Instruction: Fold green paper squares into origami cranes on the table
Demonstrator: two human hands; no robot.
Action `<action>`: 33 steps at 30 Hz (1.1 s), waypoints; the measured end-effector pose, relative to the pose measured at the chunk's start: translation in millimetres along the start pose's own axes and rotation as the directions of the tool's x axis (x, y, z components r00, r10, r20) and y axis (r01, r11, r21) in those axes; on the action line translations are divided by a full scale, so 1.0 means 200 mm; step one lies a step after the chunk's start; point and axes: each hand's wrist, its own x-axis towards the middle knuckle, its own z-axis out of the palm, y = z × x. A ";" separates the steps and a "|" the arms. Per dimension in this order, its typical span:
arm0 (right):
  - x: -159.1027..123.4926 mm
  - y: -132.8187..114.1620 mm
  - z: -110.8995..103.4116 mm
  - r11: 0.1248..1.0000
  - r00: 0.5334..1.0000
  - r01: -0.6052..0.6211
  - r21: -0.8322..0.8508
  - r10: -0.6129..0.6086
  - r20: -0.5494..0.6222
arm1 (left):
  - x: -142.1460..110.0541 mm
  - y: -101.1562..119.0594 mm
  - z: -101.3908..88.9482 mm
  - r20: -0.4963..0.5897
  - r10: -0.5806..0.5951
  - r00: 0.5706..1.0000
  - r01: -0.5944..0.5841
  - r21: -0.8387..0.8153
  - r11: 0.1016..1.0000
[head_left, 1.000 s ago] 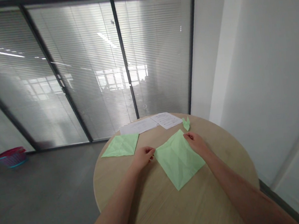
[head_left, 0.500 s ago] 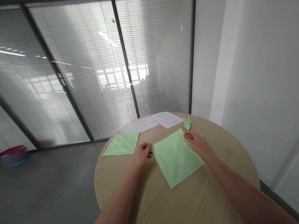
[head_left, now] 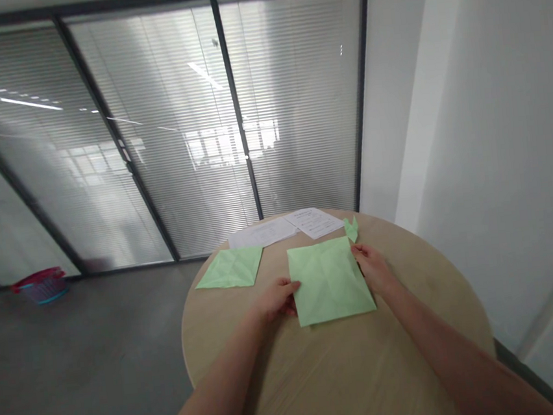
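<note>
A creased, light green square sheet of paper [head_left: 331,283] is held between my two hands over the round table. My left hand [head_left: 281,298] pinches its left edge, thumb on top and the other fingers partly hidden below. At the upper right edge, my right hand [head_left: 371,266] grips the same sheet. Just beyond that hand lies a small folded green paper piece [head_left: 352,229] with two pointed tips. A second creased green sheet [head_left: 232,268] rests flat on the table to the left.
The round wooden table [head_left: 351,376] carries printed white papers [head_left: 314,222] at its far side. On the floor to the left stands a red and blue basket [head_left: 44,286]. A glass partition with blinds [head_left: 297,114] rises behind, and a white wall [head_left: 510,146] is on the right.
The held green sheet has turned from a tilted position to nearly square with me. My left hand has shifted down along its left edge. The view has swung slightly left.
</note>
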 end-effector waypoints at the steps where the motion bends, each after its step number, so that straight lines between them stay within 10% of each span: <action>1: 0.00 0.01 0.00 0.999 1.000 -0.029 0.032 0.029 -0.006 | 0.01 0.00 -0.01 -0.040 0.009 0.999 -0.010 -0.026 1.000; 6: 0.00 0.02 0.00 0.975 0.986 -0.155 0.159 0.162 -0.030 | 0.05 0.06 -0.11 -0.303 0.071 0.950 -0.138 -0.205 0.969; 12: -0.01 0.01 0.00 0.965 0.982 -0.188 0.183 0.190 0.006 | 0.07 0.15 -0.33 -0.638 0.047 0.769 -0.340 -0.346 0.875; 20: -0.02 -0.01 0.00 0.960 0.977 -0.211 0.182 0.211 0.023 | 0.07 0.18 -0.52 -0.808 -0.071 0.585 -0.422 -0.378 0.824; 27: -0.01 0.01 0.01 0.966 0.982 -0.189 0.175 0.190 0.012 | 0.10 0.14 -0.53 -0.827 -0.072 0.557 -0.396 -0.342 0.852; 33: -0.01 0.00 0.00 0.966 0.981 -0.191 0.176 0.190 0.023 | 0.11 0.13 -0.51 -0.774 -0.074 0.628 -0.306 -0.333 0.892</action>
